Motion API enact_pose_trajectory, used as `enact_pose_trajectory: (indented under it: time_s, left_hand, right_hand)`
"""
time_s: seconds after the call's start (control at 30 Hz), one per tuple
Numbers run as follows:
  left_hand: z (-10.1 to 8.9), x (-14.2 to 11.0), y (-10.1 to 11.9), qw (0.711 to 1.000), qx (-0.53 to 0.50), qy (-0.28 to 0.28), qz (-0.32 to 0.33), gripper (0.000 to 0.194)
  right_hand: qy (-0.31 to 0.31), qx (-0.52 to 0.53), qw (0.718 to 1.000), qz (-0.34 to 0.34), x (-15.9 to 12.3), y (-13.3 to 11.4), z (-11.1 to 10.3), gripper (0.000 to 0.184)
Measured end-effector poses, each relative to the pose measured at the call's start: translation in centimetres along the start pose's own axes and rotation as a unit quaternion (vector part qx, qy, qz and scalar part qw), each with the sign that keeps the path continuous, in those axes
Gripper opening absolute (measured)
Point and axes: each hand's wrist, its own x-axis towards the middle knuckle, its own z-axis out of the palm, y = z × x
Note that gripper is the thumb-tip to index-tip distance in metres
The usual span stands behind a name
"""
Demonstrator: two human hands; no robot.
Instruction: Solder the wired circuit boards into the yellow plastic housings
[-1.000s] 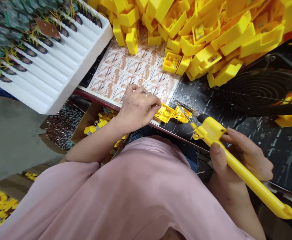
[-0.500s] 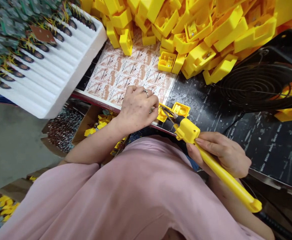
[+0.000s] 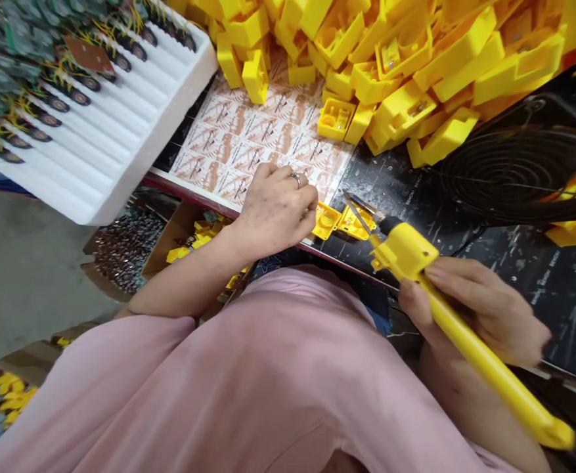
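Note:
My left hand (image 3: 275,210) is closed in a pinch on a small yellow plastic housing (image 3: 327,220) at the near edge of the bench. A second small yellow housing (image 3: 356,223) lies right beside it. My right hand (image 3: 479,309) grips the long yellow handle of a soldering iron (image 3: 465,322). The iron's metal tip (image 3: 359,205) points at the second housing. A ring shows on my left hand.
A large heap of yellow housings (image 3: 400,59) fills the back of the bench. A white foam tray (image 3: 105,138) with circuit boards and wires sits at the left. A black wire fan guard (image 3: 514,171) lies at the right. Printed label sheets (image 3: 248,138) cover the bench. Cardboard boxes (image 3: 169,243) stand below.
The soldering iron pulled back to the right, away from the housing my left hand holds. Its tip now rests over the second housing. My left hand stayed in place.

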Motion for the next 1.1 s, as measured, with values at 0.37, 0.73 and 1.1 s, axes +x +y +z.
enact_pose_trajectory:
  time_s: [0.37,0.73,1.1]
  left_hand:
    - [-0.2,-0.1,-0.1,1.000,0.004,-0.003,0.017,0.025]
    - [-2.0,3.2,-6.5,0.989,0.012,-0.135,-0.055,0.037]
    - [-1.9,2.5,-8.8,0.905,-0.390,-0.120,-0.120,0.035]
  right_hand:
    - [-0.080,-0.164,0.972,-0.149,3.5,1.9,2.4,0.023]
    - [-0.081,-0.165,0.971,-0.152,5.9,3.2,4.4,0.040]
    - [-0.213,-0.170,0.949,-0.156,8.8,3.9,8.0,0.038]
